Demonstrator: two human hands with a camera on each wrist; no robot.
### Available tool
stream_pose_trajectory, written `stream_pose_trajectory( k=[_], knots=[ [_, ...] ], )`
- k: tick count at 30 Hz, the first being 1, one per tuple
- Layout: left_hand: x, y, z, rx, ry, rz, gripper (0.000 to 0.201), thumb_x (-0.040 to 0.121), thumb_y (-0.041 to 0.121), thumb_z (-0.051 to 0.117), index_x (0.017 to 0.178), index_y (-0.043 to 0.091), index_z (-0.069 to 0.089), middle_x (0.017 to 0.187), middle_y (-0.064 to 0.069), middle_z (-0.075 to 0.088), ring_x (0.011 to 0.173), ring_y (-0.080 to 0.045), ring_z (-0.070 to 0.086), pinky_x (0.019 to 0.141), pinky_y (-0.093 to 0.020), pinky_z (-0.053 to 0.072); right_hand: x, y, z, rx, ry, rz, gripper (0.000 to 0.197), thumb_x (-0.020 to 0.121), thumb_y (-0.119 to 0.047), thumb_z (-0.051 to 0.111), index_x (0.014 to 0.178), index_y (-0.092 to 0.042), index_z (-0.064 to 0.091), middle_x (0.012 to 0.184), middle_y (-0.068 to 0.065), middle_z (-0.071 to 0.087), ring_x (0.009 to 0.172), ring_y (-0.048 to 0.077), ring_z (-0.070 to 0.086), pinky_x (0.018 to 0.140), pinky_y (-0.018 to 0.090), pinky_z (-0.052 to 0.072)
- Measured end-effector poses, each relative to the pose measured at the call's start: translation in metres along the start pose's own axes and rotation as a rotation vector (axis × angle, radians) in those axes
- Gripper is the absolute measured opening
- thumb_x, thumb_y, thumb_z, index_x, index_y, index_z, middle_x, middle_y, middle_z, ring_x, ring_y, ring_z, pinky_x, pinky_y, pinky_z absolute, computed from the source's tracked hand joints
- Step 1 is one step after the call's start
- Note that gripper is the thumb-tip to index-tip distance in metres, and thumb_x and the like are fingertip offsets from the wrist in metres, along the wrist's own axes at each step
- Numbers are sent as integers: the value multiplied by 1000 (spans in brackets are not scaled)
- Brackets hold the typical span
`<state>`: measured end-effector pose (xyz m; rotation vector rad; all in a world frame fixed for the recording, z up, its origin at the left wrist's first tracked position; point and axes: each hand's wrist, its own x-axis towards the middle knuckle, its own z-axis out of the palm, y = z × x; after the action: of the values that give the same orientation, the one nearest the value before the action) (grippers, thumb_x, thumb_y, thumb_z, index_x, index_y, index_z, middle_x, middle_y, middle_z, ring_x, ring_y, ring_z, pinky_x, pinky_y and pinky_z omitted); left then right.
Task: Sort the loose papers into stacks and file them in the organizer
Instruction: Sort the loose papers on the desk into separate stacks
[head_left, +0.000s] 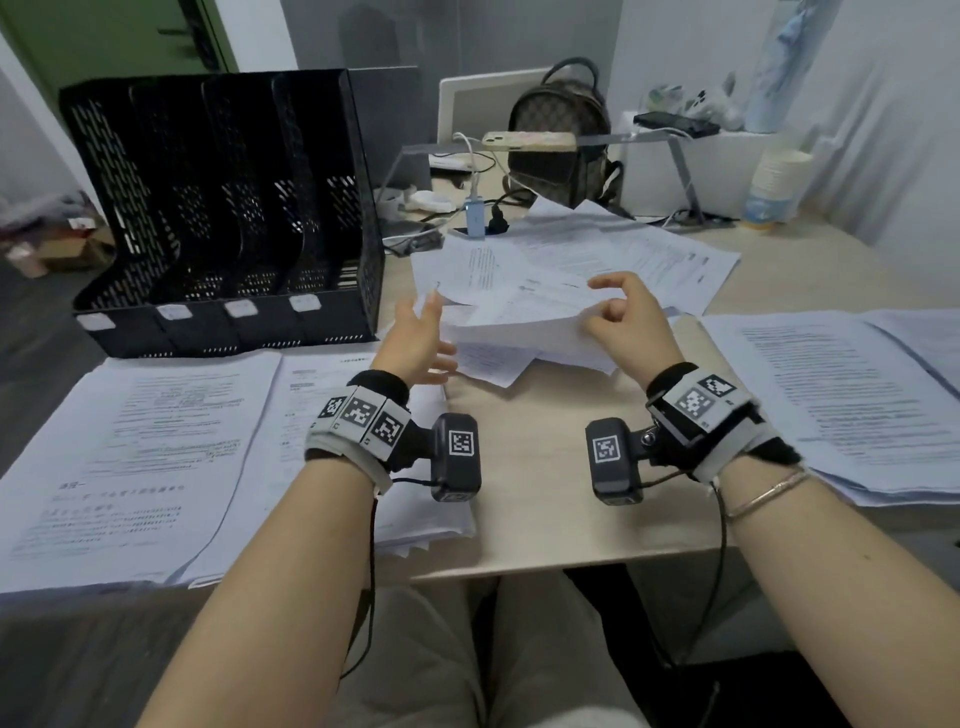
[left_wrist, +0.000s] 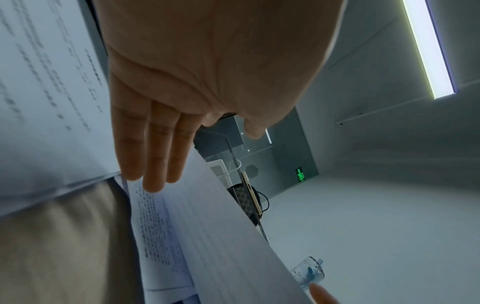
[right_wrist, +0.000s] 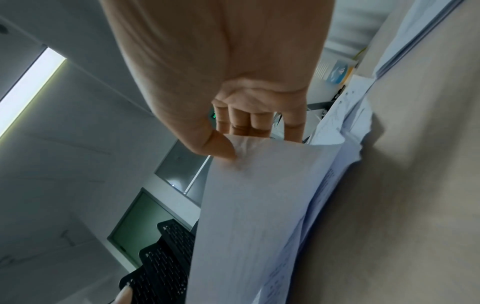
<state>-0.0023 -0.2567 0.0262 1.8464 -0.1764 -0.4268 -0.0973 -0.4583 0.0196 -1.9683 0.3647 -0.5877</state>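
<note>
A person sits at a light wooden desk (head_left: 545, 499), both forearms reaching forward. The right hand (head_left: 631, 325) pinches the near right corner of a lifted sheet (head_left: 524, 306) between thumb and fingertips; the right wrist view shows the thumb (right_wrist: 207, 144) pressing the crumpled paper corner against the curled fingers. The sheet is raised over a loose heap of papers (head_left: 597, 249) lying just right of a black mesh organizer (head_left: 223, 208). The left hand (head_left: 421, 343) is at the sheet's left edge with fingers straight and lightly spread; the left wrist view shows three fingers (left_wrist: 153, 148) held side by side, extended toward the paper's underside. Whether they touch it cannot be told.

The organizer stands upright with four slots. In front of it, nearer the person, lie two sorted stacks (head_left: 156, 457) of printed pages side by side. Far right of the organizer lies another stack (head_left: 841, 395). Behind the heap, right of the organizer, are a patterned backpack (head_left: 561, 135) and a phone (head_left: 530, 139) on a grey stand.
</note>
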Motion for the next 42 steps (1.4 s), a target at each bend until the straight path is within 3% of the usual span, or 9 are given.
stream_pose_trajectory(
  k=[6,9,13,21,26,29,34,38,42],
  knots=[
    [-4,4,10,-41,-36,-73,50,99,50,24,108,10,52,94,-15,62,77,-27,64,67,-35,55,-10,4,-21,-44,-10,63,39,79,11,42,56,-17,58,67,-5,59,70,3,52,63,7,40],
    [-8,4,16,6,-134,-89,16,97,14,44,103,4,54,100,-16,59,71,-24,65,58,-29,57,-14,7,-32,-23,3,85,39,78,12,40,55,-15,56,65,-4,57,67,2,49,56,2,37],
    [-9,3,28,184,-164,-23,36,85,-17,37,103,2,62,119,-15,52,93,-28,64,53,-22,57,-19,8,-42,38,-2,135,39,77,11,34,58,-11,60,66,1,61,67,7,54,61,9,42],
    [-8,9,33,104,139,269,55,78,-18,30,117,4,62,129,-14,54,104,-26,58,67,-27,55,-27,19,-55,34,43,219,20,93,-17,47,101,-15,66,107,0,61,90,7,55,84,27,42],
    [-14,18,40,-2,249,339,61,74,-18,29,119,8,59,127,-10,54,100,-19,58,67,-27,56,-31,15,-60,93,-15,324,52,93,-27,56,139,-10,38,123,7,56,106,21,61,96,43,49],
    [-17,20,50,-19,255,364,62,71,-17,28,117,9,60,126,-9,55,105,-20,58,64,-24,54,-35,9,-65,204,-11,282,41,93,-12,53,133,-6,42,109,9,65,80,20,68,79,40,55],
    [-20,19,65,-15,272,359,59,73,-13,31,116,13,60,119,-2,55,83,-4,57,81,-36,56,-40,8,-78,259,104,115,42,87,9,50,120,-17,50,94,6,65,82,15,65,62,26,59],
    [-17,15,76,44,266,320,55,73,-10,35,113,15,62,115,-1,58,93,-15,60,86,-37,52,-42,7,-85,145,136,36,26,83,10,54,76,-11,68,72,2,63,73,18,60,68,30,60],
    [-10,9,84,85,230,218,45,76,-6,42,109,16,62,109,-1,54,103,-26,58,93,-43,51,-45,6,-88,32,125,-23,35,76,6,56,62,-24,67,70,14,68,66,23,64,75,37,59]
  ],
)
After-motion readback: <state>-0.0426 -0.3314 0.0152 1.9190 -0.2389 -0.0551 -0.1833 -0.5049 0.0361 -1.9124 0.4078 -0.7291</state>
